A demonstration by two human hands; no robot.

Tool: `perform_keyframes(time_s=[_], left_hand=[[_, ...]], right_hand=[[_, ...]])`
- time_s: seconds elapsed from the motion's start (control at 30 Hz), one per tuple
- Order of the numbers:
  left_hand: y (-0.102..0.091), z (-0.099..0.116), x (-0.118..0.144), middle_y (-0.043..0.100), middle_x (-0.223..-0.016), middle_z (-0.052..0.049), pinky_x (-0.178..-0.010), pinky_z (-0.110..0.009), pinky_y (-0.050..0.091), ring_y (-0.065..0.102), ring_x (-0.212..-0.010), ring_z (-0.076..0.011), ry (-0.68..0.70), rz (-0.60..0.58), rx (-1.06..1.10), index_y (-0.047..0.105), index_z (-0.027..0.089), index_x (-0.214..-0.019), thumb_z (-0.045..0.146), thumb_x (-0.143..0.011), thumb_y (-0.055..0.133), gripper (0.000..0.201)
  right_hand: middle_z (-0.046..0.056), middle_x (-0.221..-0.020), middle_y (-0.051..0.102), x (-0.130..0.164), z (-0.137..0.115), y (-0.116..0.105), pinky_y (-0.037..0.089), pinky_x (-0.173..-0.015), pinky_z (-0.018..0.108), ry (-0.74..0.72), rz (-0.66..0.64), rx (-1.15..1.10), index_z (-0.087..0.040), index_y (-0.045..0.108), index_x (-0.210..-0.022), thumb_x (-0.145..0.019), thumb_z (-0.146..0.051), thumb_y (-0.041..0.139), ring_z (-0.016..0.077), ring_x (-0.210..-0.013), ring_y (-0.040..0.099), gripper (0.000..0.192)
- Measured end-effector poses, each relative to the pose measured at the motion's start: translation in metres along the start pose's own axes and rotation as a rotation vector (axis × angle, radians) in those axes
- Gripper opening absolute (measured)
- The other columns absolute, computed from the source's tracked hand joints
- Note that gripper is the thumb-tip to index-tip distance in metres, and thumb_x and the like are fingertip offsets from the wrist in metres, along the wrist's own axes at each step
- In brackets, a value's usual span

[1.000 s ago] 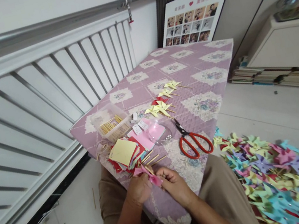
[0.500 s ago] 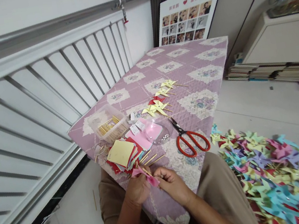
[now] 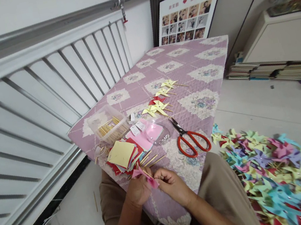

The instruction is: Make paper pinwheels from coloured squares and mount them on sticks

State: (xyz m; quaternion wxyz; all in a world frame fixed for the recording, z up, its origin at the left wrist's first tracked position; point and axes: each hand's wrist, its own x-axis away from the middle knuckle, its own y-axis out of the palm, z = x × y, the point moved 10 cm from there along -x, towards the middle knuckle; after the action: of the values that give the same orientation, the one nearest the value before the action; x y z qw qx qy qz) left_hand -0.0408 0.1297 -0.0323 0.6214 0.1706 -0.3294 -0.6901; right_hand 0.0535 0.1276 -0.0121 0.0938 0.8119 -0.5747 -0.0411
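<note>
Both my hands meet at the near edge of a purple quilted board [image 3: 188, 63] on my lap. My left hand [image 3: 138, 192] and my right hand [image 3: 172, 184] together pinch a pink paper pinwheel [image 3: 151, 181] with a thin wooden stick through it. Just beyond my fingers lie three loose wooden sticks [image 3: 151, 160] and a stack of coloured paper squares [image 3: 123, 155] with a yellow sheet on top.
Red-handled scissors [image 3: 190, 141], a clear box of sticks [image 3: 109, 126], pink paper under a clear lid [image 3: 154, 132] and several finished yellow pinwheels [image 3: 161, 105] lie on the board. A large heap of coloured pinwheels [image 3: 278, 175] covers the floor at right. A white slatted rail [image 3: 48, 95] runs along the left.
My hands stay together on the pink pinwheel, with only small finger movement. The view has shifted slightly, so everything sits a little further left and up.
</note>
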Motion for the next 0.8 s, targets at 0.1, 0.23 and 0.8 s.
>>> perform_keyframes(time_s=[0.1, 0.23, 0.8], left_hand=[[0.005, 0.0, 0.0, 0.041, -0.061, 0.002, -0.056, -0.028, 0.033, 0.037, -0.057, -0.0142, -0.014, -0.032, 0.012, 0.054, 0.024, -0.06, 0.037, -0.064, 0.079, 0.029], [0.006, 0.001, -0.001, 0.039, -0.06, 0.002, -0.056, -0.029, 0.032, 0.035, -0.057, -0.0149, -0.015, -0.027, -0.013, 0.053, 0.024, -0.059, 0.039, -0.065, 0.079, 0.031], [-0.016, -0.002, -0.002, 0.05, -0.066, 0.002, -0.062, -0.027, 0.045, 0.05, -0.064, -0.0157, 0.01, 0.151, -0.153, 0.052, 0.025, -0.07, 0.033, -0.071, 0.07, 0.019]], right_hand=[[-0.005, -0.059, 0.046, 0.0, -0.001, 0.0, 0.032, -0.055, 0.024, -0.007, -0.006, 0.006, -0.021, 0.055, -0.062, -0.078, -0.036, 0.068, 0.0113, -0.056, 0.039, 0.025], [-0.005, -0.059, 0.047, 0.001, -0.001, 0.001, 0.032, -0.055, 0.024, -0.015, -0.014, -0.001, -0.021, 0.056, -0.062, -0.078, -0.034, 0.068, 0.0112, -0.056, 0.04, 0.024], [-0.005, -0.062, 0.046, -0.002, -0.001, 0.004, 0.032, -0.056, 0.024, -0.041, -0.082, 0.098, -0.02, 0.052, -0.066, -0.086, -0.044, 0.06, 0.0109, -0.058, 0.039, 0.033]])
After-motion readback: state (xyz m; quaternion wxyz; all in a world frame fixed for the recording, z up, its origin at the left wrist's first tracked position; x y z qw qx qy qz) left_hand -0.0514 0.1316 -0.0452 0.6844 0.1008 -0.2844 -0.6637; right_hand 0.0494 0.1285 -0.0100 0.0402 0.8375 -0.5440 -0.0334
